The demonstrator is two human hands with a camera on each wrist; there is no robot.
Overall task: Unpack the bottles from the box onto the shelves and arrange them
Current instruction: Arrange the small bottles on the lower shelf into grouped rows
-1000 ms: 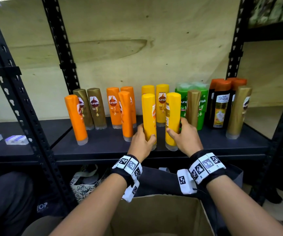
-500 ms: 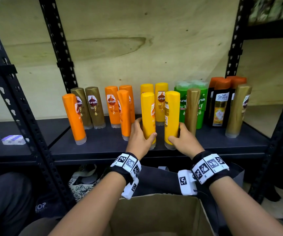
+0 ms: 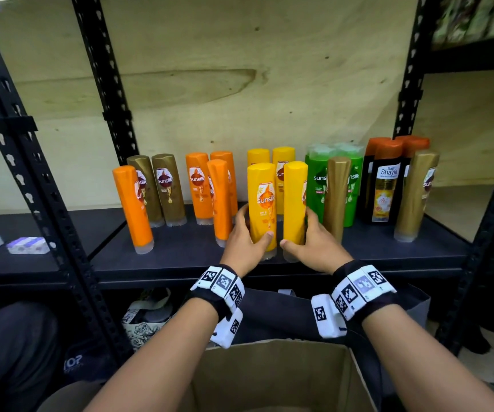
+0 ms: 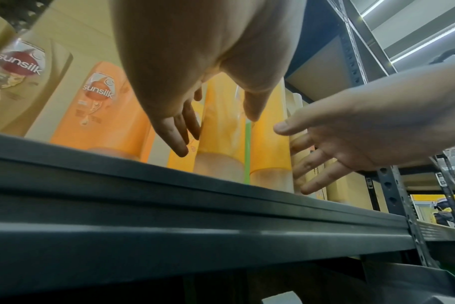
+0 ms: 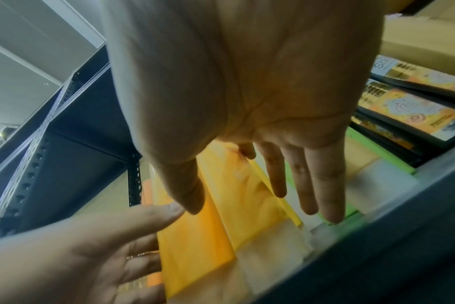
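Two yellow Sunsilk bottles stand side by side at the front of the dark shelf [image 3: 186, 251]. My left hand [image 3: 244, 237] grips the left yellow bottle [image 3: 262, 203] low down, thumb on its front, fingers round its left side; its label faces me. My right hand [image 3: 314, 236] holds the right yellow bottle [image 3: 294, 200] the same way from the right, its plain side toward me. The left wrist view shows the left hand [image 4: 182, 115] and right hand [image 4: 351, 139] flanking both bottles. The open cardboard box [image 3: 269, 376] sits below my wrists; its inside is hidden.
Standing bottles fill the shelf: an orange one [image 3: 133, 206] alone at front left, brown ones [image 3: 168, 188], orange ones [image 3: 199, 185], green ones [image 3: 317, 179], a gold one [image 3: 336, 194], black Shayla ones [image 3: 385, 188]. Small boxes [image 3: 27, 245] lie far left. Black posts [image 3: 46, 203] frame the bay.
The left yellow bottle has turned so its label faces front. Both yellow bottles slid a little back on the shelf, with both hands still on them.
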